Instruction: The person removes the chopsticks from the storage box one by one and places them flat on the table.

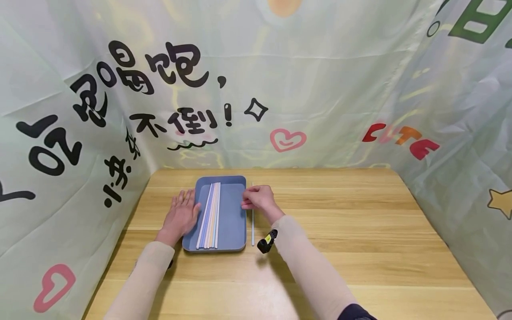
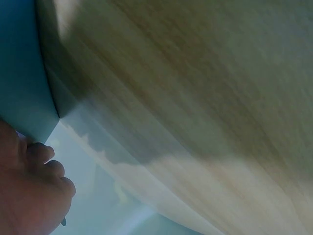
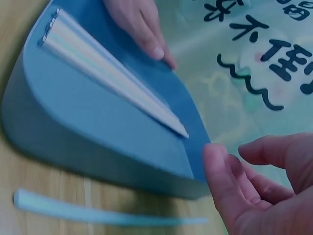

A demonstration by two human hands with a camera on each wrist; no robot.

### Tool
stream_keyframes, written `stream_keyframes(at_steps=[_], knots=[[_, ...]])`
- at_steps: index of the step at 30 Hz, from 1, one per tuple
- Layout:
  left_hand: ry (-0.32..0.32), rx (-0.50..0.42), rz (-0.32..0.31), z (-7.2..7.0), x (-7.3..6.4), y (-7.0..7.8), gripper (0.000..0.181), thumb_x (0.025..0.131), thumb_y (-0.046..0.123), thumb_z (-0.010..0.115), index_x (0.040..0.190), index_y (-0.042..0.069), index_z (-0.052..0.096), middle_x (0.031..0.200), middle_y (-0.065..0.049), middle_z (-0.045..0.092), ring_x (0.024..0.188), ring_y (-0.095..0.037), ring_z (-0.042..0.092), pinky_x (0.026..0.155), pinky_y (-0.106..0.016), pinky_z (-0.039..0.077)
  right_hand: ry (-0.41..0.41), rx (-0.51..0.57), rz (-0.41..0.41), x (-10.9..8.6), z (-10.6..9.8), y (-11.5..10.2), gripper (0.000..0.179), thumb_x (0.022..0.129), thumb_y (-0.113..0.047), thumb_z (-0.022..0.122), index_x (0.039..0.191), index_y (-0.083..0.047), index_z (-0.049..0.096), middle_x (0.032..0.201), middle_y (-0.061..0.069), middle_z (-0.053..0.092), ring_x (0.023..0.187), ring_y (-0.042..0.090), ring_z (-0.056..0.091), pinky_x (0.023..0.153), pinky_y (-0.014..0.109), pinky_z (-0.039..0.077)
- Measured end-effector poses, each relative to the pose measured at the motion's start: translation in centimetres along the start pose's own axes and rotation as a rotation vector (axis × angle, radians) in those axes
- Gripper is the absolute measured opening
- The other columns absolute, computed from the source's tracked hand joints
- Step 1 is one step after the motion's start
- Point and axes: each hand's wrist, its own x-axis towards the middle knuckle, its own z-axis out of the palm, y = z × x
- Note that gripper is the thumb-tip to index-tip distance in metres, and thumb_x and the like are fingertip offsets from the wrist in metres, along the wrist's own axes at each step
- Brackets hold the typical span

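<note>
Several pastel chopsticks (image 1: 210, 215) in white, purple, peach and pale blue lie side by side in a blue-grey tray (image 1: 233, 222), thin tips pointing away. My left hand (image 1: 182, 215) rests on the tray's left side with fingers extended. One pale blue chopstick (image 1: 253, 231) lies on the table just right of the tray, parallel to its side. Above its far part is my right hand (image 1: 260, 198), beside the tray's right rim. In the right wrist view, that hand's thumb and forefinger stand apart, holding nothing, while the single chopstick (image 3: 107, 216) lies below.
The wooden table (image 1: 340, 231) extends to the right of the tray. A printed cloth (image 1: 332, 89) with lettering and hearts encloses the table at the back and sides. A small black wrist camera (image 1: 267, 241) is strapped at the right sleeve.
</note>
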Motion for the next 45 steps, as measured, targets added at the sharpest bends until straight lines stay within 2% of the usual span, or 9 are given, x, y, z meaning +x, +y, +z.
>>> stream_keyframes(at_steps=[7,11,14,16,19,21,29,36,45], knots=[[0.003,-0.004,0.005,0.0,0.0,-0.1,0.066,0.115,0.034,0.032,0.166,-0.005,0.017,0.172,-0.027,0.024,0.161,-0.049,0.015,0.132,-0.064,0.010,-0.055,-0.067,-0.004,-0.1,2.4,-0.1,0.029,0.097,0.000,0.068,0.124,0.011,0.068,0.120,0.036,0.071,0.094,0.037,0.080,0.085,0.043,0.066],[0.004,-0.007,0.006,0.1,0.0,-0.1,0.065,0.115,0.034,0.031,0.166,-0.005,0.017,0.172,-0.027,0.023,0.161,-0.049,0.014,0.131,-0.064,0.010,-0.080,-0.093,-0.020,-0.2,3.6,0.0,0.027,0.097,0.000,0.068,0.122,0.012,0.068,0.118,0.037,0.072,0.097,0.040,0.079,0.084,0.045,0.066],[0.006,-0.010,0.005,0.2,0.1,0.0,0.065,0.115,0.034,0.030,0.166,-0.005,0.017,0.172,-0.026,0.024,0.161,-0.049,0.014,0.132,-0.064,0.010,-0.083,-0.122,-0.037,-0.2,4.4,0.1,0.025,0.097,-0.001,0.068,0.119,0.011,0.070,0.113,0.036,0.073,0.093,0.040,0.079,0.081,0.045,0.066],[0.008,-0.013,0.004,0.3,0.1,-0.1,0.065,0.115,0.034,0.030,0.166,-0.005,0.018,0.172,-0.026,0.024,0.162,-0.049,0.015,0.132,-0.063,0.010,-0.074,-0.152,-0.051,-0.2,5.0,0.3,0.023,0.096,-0.001,0.069,0.116,0.011,0.071,0.108,0.035,0.075,0.085,0.038,0.080,0.077,0.043,0.067],[0.010,-0.022,0.001,0.3,0.1,-0.1,0.065,0.115,0.033,0.031,0.166,-0.005,0.018,0.172,-0.026,0.025,0.162,-0.048,0.015,0.132,-0.063,0.009,-0.048,-0.201,-0.056,-0.1,5.9,0.6,0.019,0.095,-0.001,0.071,0.111,0.010,0.072,0.100,0.033,0.076,0.069,0.028,0.077,0.070,0.040,0.067],[0.009,-0.025,-0.001,0.2,0.0,-0.2,0.065,0.115,0.033,0.031,0.166,-0.005,0.018,0.172,-0.025,0.024,0.162,-0.048,0.015,0.132,-0.063,0.009,-0.035,-0.220,-0.050,-0.1,6.4,0.9,0.017,0.094,-0.001,0.072,0.107,0.009,0.073,0.098,0.032,0.076,0.063,0.024,0.075,0.069,0.040,0.067],[-0.004,-0.004,-0.003,0.1,0.0,-0.1,0.064,0.115,0.032,0.031,0.166,-0.005,0.018,0.172,-0.024,0.024,0.162,-0.048,0.015,0.132,-0.063,0.009,-0.048,-0.295,-0.045,-0.1,7.5,2.0,0.008,0.094,0.001,0.075,0.098,0.007,0.074,0.094,0.030,0.076,0.070,0.031,0.076,0.070,0.044,0.067],[-0.007,-0.004,-0.011,0.2,0.0,0.0,0.065,0.115,0.032,0.031,0.166,-0.005,0.017,0.173,-0.024,0.023,0.162,-0.048,0.014,0.132,-0.063,0.008,-0.056,-0.306,-0.040,0.3,7.8,3.1,0.010,0.093,0.001,0.076,0.098,0.008,0.073,0.081,0.024,0.074,0.059,0.022,0.070,0.065,0.042,0.067],[-0.010,0.005,-0.014,0.2,0.1,0.0,0.064,0.115,0.032,0.031,0.166,-0.005,0.017,0.173,-0.024,0.023,0.162,-0.048,0.014,0.132,-0.063,0.007,-0.050,-0.314,-0.021,0.9,8.0,3.6,0.011,0.094,-0.003,0.077,0.099,0.006,0.073,0.079,0.019,0.074,0.060,0.020,0.071,0.061,0.038,0.066]])
